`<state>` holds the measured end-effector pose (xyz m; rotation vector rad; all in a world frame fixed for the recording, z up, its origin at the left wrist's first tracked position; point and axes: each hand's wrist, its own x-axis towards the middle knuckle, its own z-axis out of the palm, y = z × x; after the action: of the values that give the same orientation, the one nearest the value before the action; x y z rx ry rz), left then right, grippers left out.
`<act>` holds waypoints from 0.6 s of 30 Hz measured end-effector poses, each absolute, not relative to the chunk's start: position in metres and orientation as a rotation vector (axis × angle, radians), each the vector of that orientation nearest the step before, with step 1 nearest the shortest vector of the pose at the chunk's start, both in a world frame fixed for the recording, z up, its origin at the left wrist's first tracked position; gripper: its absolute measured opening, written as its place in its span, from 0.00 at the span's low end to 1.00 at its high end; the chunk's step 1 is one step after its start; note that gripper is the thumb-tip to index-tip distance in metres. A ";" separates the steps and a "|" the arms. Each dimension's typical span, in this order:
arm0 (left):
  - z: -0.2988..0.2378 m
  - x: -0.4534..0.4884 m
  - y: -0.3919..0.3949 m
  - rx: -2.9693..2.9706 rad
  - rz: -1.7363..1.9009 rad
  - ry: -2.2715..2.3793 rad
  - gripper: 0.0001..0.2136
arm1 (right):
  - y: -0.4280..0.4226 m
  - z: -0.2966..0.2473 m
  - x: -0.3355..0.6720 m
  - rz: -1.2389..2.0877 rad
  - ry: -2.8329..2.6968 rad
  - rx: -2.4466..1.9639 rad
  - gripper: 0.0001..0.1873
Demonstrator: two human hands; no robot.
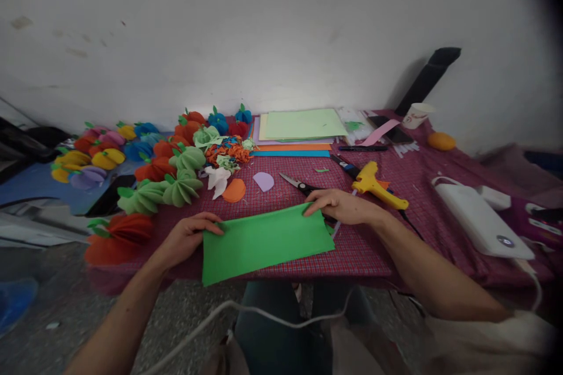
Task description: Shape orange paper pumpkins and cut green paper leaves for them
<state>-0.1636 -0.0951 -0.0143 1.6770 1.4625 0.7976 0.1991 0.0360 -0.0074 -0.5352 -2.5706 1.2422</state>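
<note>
A folded sheet of bright green paper [268, 243] lies at the table's front edge, its lower left corner reaching over the side. My left hand [187, 239] grips its upper left corner, thumb on top. At the upper right corner, my right hand [336, 206] pinches the paper between thumb and fingers. Behind the right hand lies a pair of scissors [303, 186] with black handles, partly hidden. An orange paper disc [234, 190] and a folded lilac paper piece [264, 181] rest just beyond the green paper.
Paper pumpkins [152, 170] crowd the left side. Paper scraps [229, 152] are heaped near a stack of coloured sheets [303, 124]. To the right are a yellow glue gun [373, 184], a paper cup [417, 115], an orange fruit [441, 141] and a white power bank [481, 220] with a cable.
</note>
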 end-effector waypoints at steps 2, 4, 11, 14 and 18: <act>-0.014 -0.165 -0.095 1.710 0.768 1.456 0.15 | 0.035 -0.006 0.199 1.211 -2.588 -0.532 0.26; -0.013 -0.167 -0.097 1.742 0.734 1.453 0.15 | 0.032 -0.003 0.198 1.155 -2.611 -0.541 0.27; 0.023 -0.156 -0.106 1.972 0.771 1.587 0.14 | 0.024 0.001 0.193 1.016 -2.656 -0.584 0.27; 0.036 -0.125 -0.089 2.036 0.817 1.587 0.14 | 0.024 0.000 0.191 0.937 -2.677 -0.543 0.28; 0.032 -0.077 -0.051 2.161 0.623 1.303 0.13 | 0.024 -0.002 0.190 0.880 -2.690 -0.495 0.28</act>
<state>-0.0774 -0.0509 0.0322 2.1607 1.3034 0.6231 0.1905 0.0245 -0.0017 -0.4950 -2.6900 0.8799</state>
